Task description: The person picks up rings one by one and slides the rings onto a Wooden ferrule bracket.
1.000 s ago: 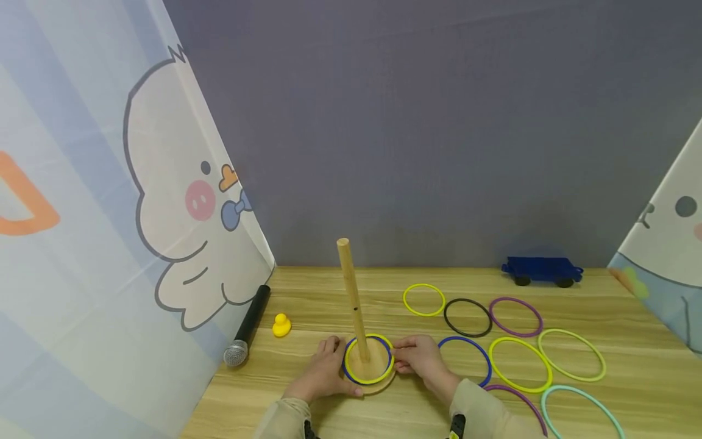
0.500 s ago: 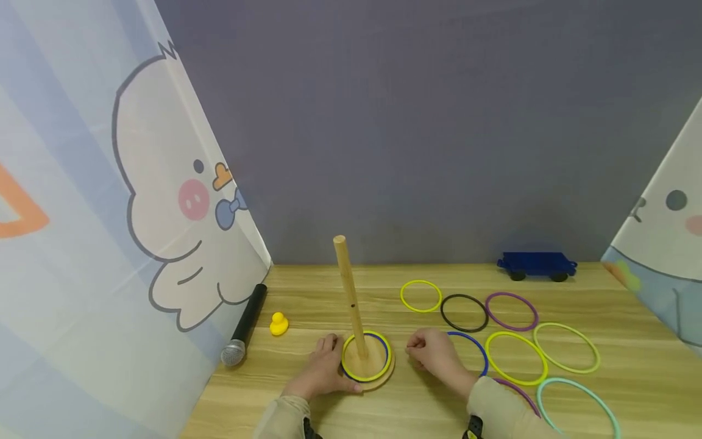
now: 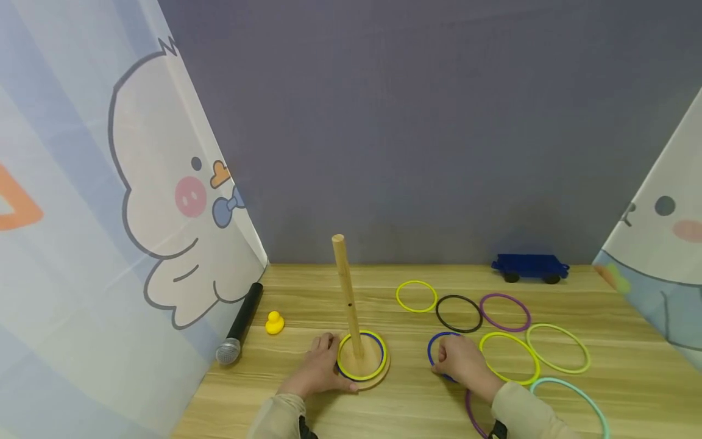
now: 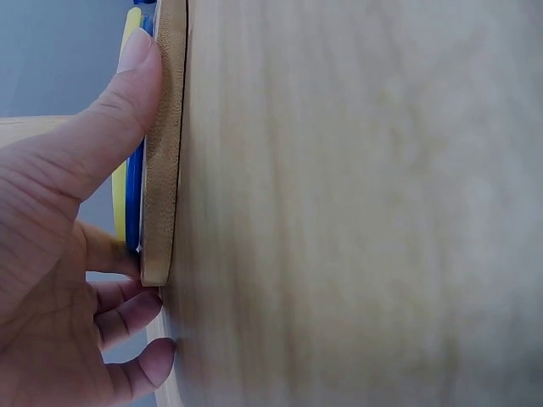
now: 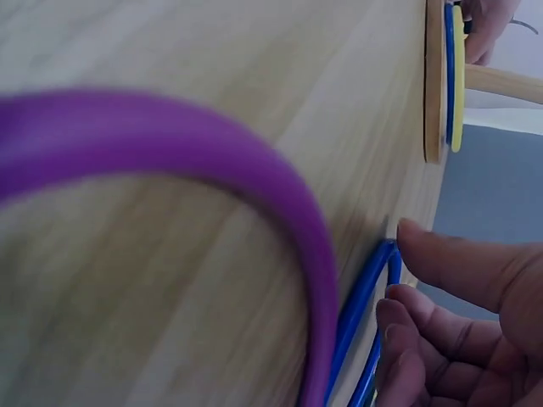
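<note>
Head view: peg stand [image 3: 348, 292] points upward through 2 rings [image 3: 360, 379].

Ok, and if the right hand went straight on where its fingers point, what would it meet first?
The right hand would meet the loose blue ring first, its edge right at the fingertips; whether they touch is hard to tell. The tabletop likely comes next.

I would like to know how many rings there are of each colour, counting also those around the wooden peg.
Yellow rings: 3
Blue rings: 2
Purple rings: 2
Black ring: 1
Yellow-green ring: 1
Mint-green ring: 1
Total: 10
</note>
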The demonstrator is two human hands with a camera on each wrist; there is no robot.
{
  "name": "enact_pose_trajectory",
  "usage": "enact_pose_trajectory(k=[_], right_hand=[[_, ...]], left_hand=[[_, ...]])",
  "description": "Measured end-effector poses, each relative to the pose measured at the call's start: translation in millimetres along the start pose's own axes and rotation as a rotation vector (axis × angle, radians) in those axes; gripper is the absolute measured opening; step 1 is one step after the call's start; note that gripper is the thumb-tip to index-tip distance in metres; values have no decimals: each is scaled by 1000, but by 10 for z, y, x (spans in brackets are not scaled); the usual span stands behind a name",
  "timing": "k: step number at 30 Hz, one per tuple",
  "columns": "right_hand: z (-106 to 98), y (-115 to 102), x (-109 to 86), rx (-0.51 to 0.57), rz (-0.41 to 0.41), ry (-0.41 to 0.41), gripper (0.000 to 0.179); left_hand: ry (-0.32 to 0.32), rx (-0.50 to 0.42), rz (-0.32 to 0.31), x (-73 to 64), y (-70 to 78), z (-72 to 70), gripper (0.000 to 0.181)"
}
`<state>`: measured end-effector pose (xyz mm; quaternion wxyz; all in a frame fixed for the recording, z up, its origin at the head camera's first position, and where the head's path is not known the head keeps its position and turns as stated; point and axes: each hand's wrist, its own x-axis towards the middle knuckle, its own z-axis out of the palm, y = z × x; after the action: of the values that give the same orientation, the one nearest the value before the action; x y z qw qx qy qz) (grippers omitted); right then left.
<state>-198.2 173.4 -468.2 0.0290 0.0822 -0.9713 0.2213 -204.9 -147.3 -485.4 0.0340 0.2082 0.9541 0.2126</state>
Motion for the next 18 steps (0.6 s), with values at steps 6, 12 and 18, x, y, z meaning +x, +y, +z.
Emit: enact_pose_trajectory(k=[6, 12, 18], right_hand=[[18, 44, -16, -72, -8, -23, 41], [33, 55, -4, -87, -62, -19, 40], [33, 41, -34, -134, -151, 19, 37]], left_hand=[[-11, 16, -8, -2, 0, -5, 118], [-9, 7, -2, -2, -2, -8, 118], [-9, 5, -3, 4, -14, 8, 118]])
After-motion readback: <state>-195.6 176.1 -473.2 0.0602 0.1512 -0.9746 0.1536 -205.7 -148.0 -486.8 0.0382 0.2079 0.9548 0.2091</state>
